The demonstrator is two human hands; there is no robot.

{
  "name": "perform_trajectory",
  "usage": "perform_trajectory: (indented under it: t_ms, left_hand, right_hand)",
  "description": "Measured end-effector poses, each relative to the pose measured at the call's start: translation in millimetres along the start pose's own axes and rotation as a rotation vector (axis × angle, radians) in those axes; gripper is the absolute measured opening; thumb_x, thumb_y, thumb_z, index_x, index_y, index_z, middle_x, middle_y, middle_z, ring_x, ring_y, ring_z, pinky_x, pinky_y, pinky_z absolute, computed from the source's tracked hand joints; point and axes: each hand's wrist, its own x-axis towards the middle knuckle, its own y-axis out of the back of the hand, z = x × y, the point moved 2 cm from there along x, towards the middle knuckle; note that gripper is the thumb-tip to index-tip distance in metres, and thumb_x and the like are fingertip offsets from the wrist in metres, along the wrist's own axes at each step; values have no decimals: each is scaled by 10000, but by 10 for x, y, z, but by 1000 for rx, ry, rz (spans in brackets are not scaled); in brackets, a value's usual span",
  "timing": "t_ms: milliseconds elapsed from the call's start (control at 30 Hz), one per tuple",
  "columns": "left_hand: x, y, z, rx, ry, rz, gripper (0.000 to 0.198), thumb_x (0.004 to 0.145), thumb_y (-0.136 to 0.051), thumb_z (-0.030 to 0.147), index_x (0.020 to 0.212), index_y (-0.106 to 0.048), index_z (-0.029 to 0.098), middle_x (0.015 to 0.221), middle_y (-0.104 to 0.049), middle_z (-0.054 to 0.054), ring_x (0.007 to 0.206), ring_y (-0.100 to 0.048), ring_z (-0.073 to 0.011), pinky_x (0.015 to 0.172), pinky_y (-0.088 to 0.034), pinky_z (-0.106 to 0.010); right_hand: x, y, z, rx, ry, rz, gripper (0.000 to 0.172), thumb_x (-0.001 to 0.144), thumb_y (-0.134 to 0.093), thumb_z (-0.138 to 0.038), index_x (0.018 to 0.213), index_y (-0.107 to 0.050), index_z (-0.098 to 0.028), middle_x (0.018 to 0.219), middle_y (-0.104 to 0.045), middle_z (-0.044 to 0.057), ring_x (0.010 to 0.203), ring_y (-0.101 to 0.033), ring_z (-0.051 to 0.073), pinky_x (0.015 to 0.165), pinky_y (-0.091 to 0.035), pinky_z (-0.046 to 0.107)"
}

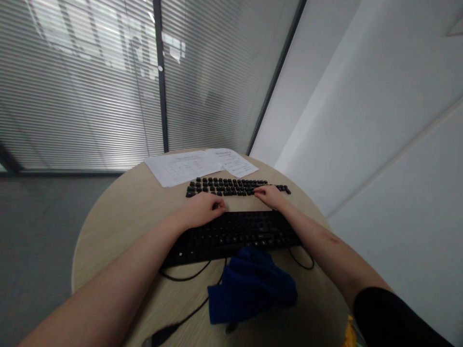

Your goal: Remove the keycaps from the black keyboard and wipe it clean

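Observation:
Rows of loose black keycaps (231,187) lie on the round wooden table (108,226), beyond a black keyboard (235,236). Over the right part of these rows is my right hand (269,195), its fingertips pinched together at a keycap. My left hand (205,208) hovers or rests at the keyboard's far left edge, with its fingers curled in; whatever they hold, if anything, is hidden. Close to me, a crumpled blue cloth (253,286) overlaps the keyboard's near edge.
Printed sheets of paper (184,166) lie at the table's far side. A black cable (195,311) runs from under the cloth to a plug at the near left. Glass panels with blinds (90,96) stand behind the table, and a white wall (379,120) is on the right.

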Motion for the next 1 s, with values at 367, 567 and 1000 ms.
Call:
perform_trajectory:
  t_ms: [367, 567, 1000]
  left_hand:
    - [5, -8, -26, -14, -5, 7, 226, 907, -579, 322, 898, -773, 207, 815, -748, -34, 736, -653, -178, 695, -442, -291]
    - [-3, -5, -30, -17, -17, 8, 229, 911, -566, 319, 902, -770, 215, 829, -751, -30, 739, -653, -172, 697, -444, -286]
    - [-3, 11, 72, 11, -8, -28, 201, 894, -609, 347, 918, -764, 222, 920, -738, -51, 848, -656, -209, 775, -469, -318]
  right_hand:
    - [6, -9, -8, 29, 16, 8, 182, 918, -699, -234, 1051, -823, -234, 1087, -819, 58, 1024, -757, 235, 986, -549, 352]
    - [-24, 141, -99, 98, -4, 108, 229, 938, -635, -213, 1093, -803, -233, 1144, -802, 75, 1099, -729, 255, 1028, -525, 384]
    - [-870, 617, -403, 1083, -286, 200, 620, 938, -407, -771, 942, -687, -217, 432, -353, -80, 368, -394, 138, 447, -516, 297]
